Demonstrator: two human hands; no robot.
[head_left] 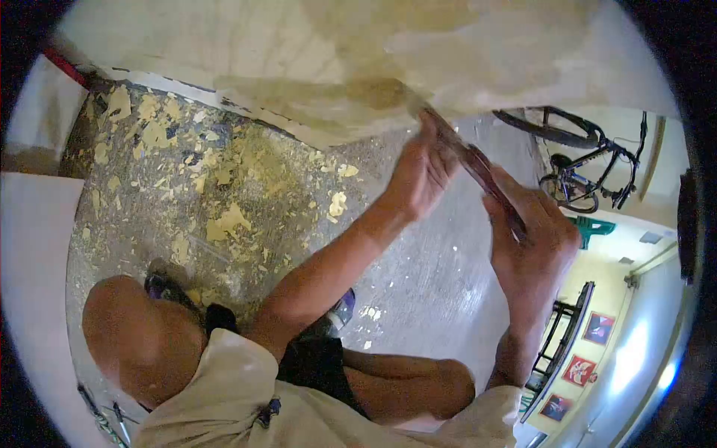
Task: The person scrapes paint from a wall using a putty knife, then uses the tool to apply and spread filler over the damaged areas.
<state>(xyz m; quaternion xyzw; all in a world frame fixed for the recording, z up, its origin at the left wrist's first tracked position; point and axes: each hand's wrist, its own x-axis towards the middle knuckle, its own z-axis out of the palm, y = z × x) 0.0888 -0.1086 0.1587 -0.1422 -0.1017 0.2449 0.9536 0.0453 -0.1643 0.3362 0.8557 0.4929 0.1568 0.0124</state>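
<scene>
Grips a slim, dark scraper-like tool [478,166] slantwise before the patchy, yellowish wall [261,45], with the tip at or very near the surface, too blurred to tell whether touching. Has the right hand [534,228] closed around the rear part, thumb and fingers wrapped in with only the tool's thickness between them. Sets the left hand [426,175] farther forward, nearer the tip, fingers partly curled and touching the tool; cannot tell from the blur how firmly closed. Crouches with bent knees [441,388] over the grey floor [418,276], wearing a pale shirt [224,407] and dark shorts [317,366]. Shows pale yellow flakes [228,222] strewn thickly on the floor along the wall's lower edge, thinning to small bits below the hands. Farther out, past the wall's edge, shows a dark bicycle [579,168] and, well apart from it, framed pictures [579,369] on a yellowish wall.
</scene>
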